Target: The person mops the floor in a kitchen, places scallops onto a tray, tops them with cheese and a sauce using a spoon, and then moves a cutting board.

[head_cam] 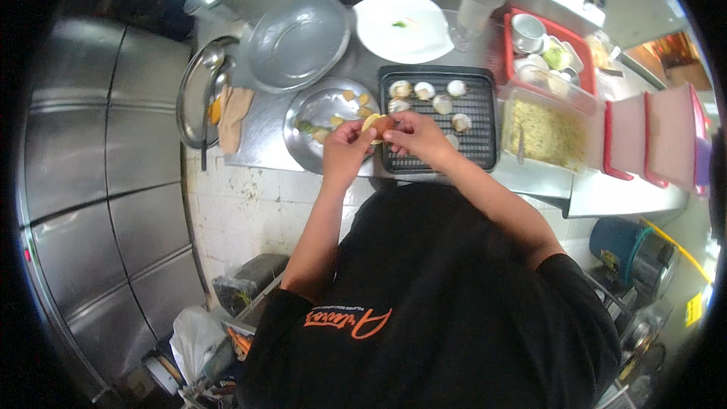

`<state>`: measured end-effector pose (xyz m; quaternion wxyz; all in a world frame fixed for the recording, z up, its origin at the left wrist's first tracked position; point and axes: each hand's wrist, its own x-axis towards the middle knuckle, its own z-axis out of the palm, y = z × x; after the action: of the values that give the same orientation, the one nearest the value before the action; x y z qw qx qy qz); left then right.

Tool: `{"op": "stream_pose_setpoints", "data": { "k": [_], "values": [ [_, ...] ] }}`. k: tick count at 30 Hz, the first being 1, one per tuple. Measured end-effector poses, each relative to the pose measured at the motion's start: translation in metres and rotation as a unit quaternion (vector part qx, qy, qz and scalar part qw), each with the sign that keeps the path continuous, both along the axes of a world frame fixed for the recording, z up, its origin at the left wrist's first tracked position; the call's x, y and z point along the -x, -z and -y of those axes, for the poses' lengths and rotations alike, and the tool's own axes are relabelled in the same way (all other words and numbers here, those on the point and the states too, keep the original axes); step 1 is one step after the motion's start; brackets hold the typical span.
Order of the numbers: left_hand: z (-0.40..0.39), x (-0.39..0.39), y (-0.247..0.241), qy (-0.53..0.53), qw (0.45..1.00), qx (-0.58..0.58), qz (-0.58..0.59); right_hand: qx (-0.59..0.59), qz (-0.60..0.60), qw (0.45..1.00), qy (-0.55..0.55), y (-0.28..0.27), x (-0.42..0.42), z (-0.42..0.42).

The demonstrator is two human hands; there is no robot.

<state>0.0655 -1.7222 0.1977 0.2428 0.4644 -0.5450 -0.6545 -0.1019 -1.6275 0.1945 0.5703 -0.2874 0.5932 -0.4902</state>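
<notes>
Both my left hand (345,145) and my right hand (423,135) grip a small rounded piece (382,125), reddish brown on one face with a pale yellow edge. It looks like a scallop shell, though fingers cover part of it. The hands meet over the gap between a round metal platter (301,147) and a black slotted tray (437,167). Several small yellowish pieces (348,95) and something green lie on the platter. On the tray sit several whitish shells (442,104) with brownish contents, mostly towards its far side.
A clear container (545,130) of yellowish shredded food, with a spoon, stands right of the tray. Behind are a grey basin (298,40), white plate (403,40), clear pitcher (477,5) and red basket (508,48) of cups. Tan cloth (234,119) drapes at left.
</notes>
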Motion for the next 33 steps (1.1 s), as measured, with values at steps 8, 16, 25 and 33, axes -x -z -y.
{"op": "stream_pose_setpoints", "data": {
  "k": [8, 16, 25, 33],
  "values": [
    [-0.034, 0.083, 0.023, 0.108, 0.969, 0.177, 0.132, 0.007, -0.512, 0.851, 0.118, -0.008, 0.088, -0.073],
    [-0.034, 0.118, 0.036, 0.195, 0.940, 0.257, 0.107, 0.050, -0.654, 0.747, 0.104, 0.002, 0.079, -0.055],
    [-0.023, 0.117, 0.030, 0.199, 0.957, 0.206, 0.054, 0.020, -0.429, 0.892, 0.141, 0.002, 0.114, -0.037],
    [-0.020, 0.120, 0.050, 0.242, 0.866, 0.427, 0.101, -0.013, -0.573, 0.818, 0.043, 0.015, 0.155, -0.039]
  ]
}}
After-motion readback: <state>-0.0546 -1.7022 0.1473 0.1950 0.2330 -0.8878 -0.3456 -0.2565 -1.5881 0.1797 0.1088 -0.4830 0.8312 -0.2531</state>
